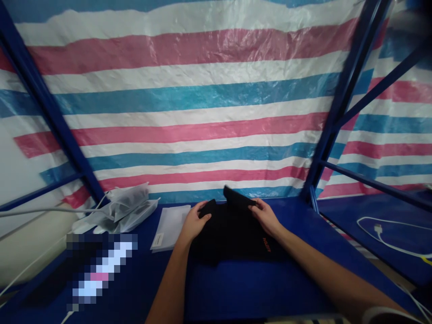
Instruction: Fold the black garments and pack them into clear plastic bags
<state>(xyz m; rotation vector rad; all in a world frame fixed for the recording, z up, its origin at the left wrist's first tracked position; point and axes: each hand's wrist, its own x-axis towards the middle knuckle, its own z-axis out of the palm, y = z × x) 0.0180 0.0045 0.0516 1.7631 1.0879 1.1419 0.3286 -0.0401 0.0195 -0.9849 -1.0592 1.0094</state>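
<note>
A black cloth garment (232, 234) with small orange lettering near its right side lies on the blue tabletop (243, 290). My left hand (195, 223) is closed on its left part, thumb on top of the cloth. On the far right, my right hand (266, 217) pinches a raised fold of the fabric between thumb and fingers. Part of the cloth stands up between the two hands. What kind of garment it is does not show. Just left of my left hand lies a flat translucent plastic bag (170, 225) with a small white label.
Several crumpled clear bags (126, 209) lie at the back left, above a blurred-out lit screen (103, 270) with a cable. Blue metal posts (332, 121) frame a striped plastic sheet (202, 103) behind. A white USB cable (378, 228) lies at right.
</note>
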